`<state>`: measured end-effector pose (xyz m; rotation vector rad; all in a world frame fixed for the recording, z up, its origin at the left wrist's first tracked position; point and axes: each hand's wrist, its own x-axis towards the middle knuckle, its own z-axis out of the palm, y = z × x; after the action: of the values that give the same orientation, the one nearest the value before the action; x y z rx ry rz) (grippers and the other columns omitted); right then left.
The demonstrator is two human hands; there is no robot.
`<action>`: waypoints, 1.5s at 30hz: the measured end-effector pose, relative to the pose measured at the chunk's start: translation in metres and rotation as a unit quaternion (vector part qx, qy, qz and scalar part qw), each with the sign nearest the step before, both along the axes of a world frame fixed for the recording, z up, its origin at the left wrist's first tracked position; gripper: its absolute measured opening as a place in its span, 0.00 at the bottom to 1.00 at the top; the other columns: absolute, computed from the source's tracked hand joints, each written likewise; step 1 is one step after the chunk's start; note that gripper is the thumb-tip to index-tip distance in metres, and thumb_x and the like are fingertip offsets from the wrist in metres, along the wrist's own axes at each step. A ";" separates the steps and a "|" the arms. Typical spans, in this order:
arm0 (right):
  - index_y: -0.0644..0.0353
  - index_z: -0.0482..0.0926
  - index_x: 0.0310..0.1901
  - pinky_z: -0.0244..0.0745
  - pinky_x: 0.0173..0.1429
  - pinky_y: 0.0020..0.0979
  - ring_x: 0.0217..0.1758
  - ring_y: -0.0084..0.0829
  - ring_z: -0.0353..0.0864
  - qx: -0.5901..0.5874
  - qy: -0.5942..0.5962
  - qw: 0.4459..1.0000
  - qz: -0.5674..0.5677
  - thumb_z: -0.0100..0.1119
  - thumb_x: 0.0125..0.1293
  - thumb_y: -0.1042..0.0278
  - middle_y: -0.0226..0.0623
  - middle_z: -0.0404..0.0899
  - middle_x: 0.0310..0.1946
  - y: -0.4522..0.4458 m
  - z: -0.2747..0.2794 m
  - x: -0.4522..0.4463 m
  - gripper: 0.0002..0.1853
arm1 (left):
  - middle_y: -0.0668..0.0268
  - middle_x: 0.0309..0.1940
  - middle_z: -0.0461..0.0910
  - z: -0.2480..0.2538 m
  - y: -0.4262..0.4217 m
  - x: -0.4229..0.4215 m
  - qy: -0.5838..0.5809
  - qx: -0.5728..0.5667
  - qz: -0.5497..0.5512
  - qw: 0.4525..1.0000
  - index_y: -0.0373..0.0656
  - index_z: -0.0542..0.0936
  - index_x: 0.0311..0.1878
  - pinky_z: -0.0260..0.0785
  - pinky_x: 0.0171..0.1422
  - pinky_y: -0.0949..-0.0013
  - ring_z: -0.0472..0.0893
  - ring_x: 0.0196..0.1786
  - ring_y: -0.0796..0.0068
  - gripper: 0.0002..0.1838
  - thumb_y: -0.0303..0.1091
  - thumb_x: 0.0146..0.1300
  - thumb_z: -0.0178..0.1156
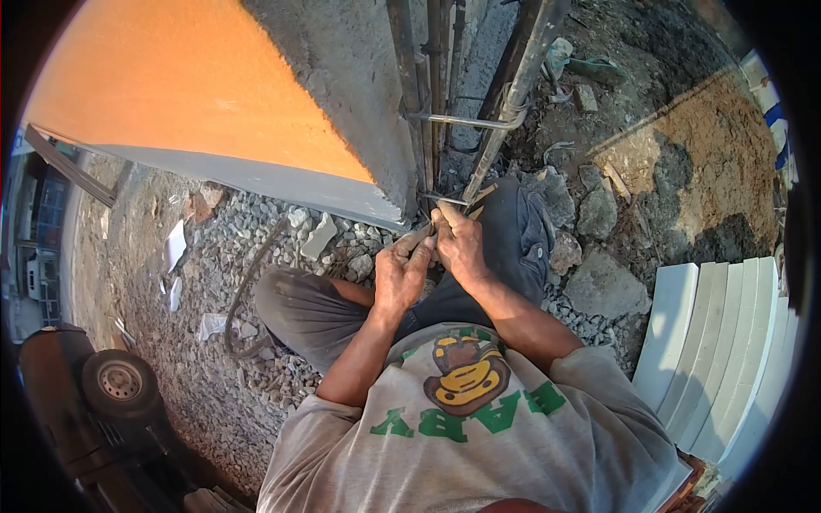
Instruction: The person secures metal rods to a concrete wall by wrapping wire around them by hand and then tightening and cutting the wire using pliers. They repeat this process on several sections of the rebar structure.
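Note:
At the foot of an upright rebar cage (493, 154), my two hands meet with their fingertips close together. My left hand (402, 274) is closed in a pinch, thumb against the fingers. Slightly higher, my right hand (460, 245) is also closed, its fingers bent beside a low steel stirrup (445, 199). Whatever lies between the fingers is too small to make out. Above the hands, a bent stirrup (466, 121) wraps around the vertical bars. My bent knees lie on both sides of the hands.
An orange-and-grey wall (214, 94) rises at the left of the bars. Gravel (256, 231) and rubble stones (603, 282) cover the ground. Pale stacked slabs (710, 333) stand at the right. A vehicle wheel (120, 385) shows at lower left, and a curved dark strip (244, 286) lies on the gravel.

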<state>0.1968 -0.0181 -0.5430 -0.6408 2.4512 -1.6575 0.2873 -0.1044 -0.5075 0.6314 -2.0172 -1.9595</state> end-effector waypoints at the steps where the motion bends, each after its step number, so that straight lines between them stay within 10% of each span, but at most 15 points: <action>1: 0.68 0.78 0.48 0.74 0.38 0.41 0.35 0.50 0.82 0.012 0.035 0.999 0.011 0.54 0.64 0.73 0.54 0.81 0.32 0.001 -0.005 -0.001 0.13 | 0.69 0.29 0.79 0.000 -0.001 0.001 -0.014 0.012 -0.001 1.000 0.34 0.80 0.53 0.67 0.33 0.77 0.73 0.28 0.84 0.15 0.31 0.67 0.56; 7: 0.69 0.76 0.51 0.76 0.42 0.41 0.42 0.52 0.81 -0.026 0.080 0.996 0.031 0.53 0.61 0.77 0.56 0.80 0.37 0.003 -0.015 -0.003 0.16 | 0.61 0.29 0.82 0.009 -0.005 -0.004 -0.045 -0.168 -0.051 0.983 0.32 0.79 0.52 0.72 0.39 0.73 0.79 0.31 0.78 0.17 0.31 0.63 0.57; 10: 0.68 0.75 0.53 0.76 0.43 0.41 0.41 0.52 0.81 -0.014 0.080 0.996 0.028 0.52 0.61 0.78 0.54 0.80 0.35 0.000 -0.016 -0.002 0.17 | 0.50 0.31 0.82 0.006 -0.011 -0.002 0.003 -0.322 -0.076 0.944 0.36 0.81 0.47 0.74 0.39 0.59 0.83 0.34 0.51 0.15 0.33 0.60 0.56; 17: 0.64 0.66 0.64 0.75 0.42 0.42 0.37 0.50 0.80 -0.039 0.071 0.994 0.073 0.51 0.61 0.78 0.51 0.78 0.34 0.016 -0.013 0.011 0.27 | 0.49 0.35 0.83 0.022 -0.013 -0.003 -0.052 -0.333 -0.112 0.935 0.33 0.80 0.49 0.74 0.44 0.63 0.84 0.38 0.55 0.16 0.32 0.62 0.55; 26: 0.65 0.67 0.63 0.75 0.42 0.40 0.40 0.51 0.81 -0.045 0.018 0.992 0.113 0.53 0.59 0.76 0.50 0.79 0.35 0.016 -0.012 0.016 0.27 | 0.55 0.21 0.80 0.013 0.023 -0.053 -0.012 -0.289 -0.030 0.957 0.34 0.82 0.34 0.71 0.32 0.65 0.81 0.25 0.62 0.10 0.31 0.60 0.56; 31: 0.65 0.69 0.62 0.75 0.42 0.40 0.40 0.51 0.81 -0.025 -0.052 0.991 0.121 0.53 0.59 0.76 0.51 0.79 0.35 0.018 -0.005 0.025 0.27 | 0.61 0.22 0.80 0.007 0.023 -0.036 -0.001 -0.030 -0.021 0.999 0.35 0.82 0.43 0.70 0.28 0.67 0.77 0.20 0.74 0.13 0.35 0.66 0.56; 36: 0.65 0.69 0.62 0.76 0.44 0.40 0.43 0.52 0.81 -0.016 0.025 0.991 0.132 0.52 0.59 0.78 0.53 0.80 0.39 0.024 -0.001 0.021 0.26 | 0.66 0.29 0.79 -0.002 0.003 -0.017 0.022 -0.183 0.064 0.981 0.32 0.81 0.45 0.68 0.36 0.73 0.75 0.30 0.78 0.15 0.36 0.69 0.55; 45: 0.64 0.71 0.61 0.77 0.47 0.37 0.41 0.48 0.82 0.036 -0.041 0.992 0.118 0.46 0.59 0.83 0.56 0.80 0.40 0.046 0.021 0.042 0.25 | 0.65 0.44 0.79 -0.023 0.009 -0.032 0.031 0.173 0.096 0.980 0.37 0.77 0.50 0.68 0.49 0.72 0.75 0.42 0.78 0.15 0.38 0.71 0.52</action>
<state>0.2389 0.0274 -0.5218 -0.8003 2.2666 -1.4690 0.2549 -0.0955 -0.5305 0.7956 -1.5270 -2.1951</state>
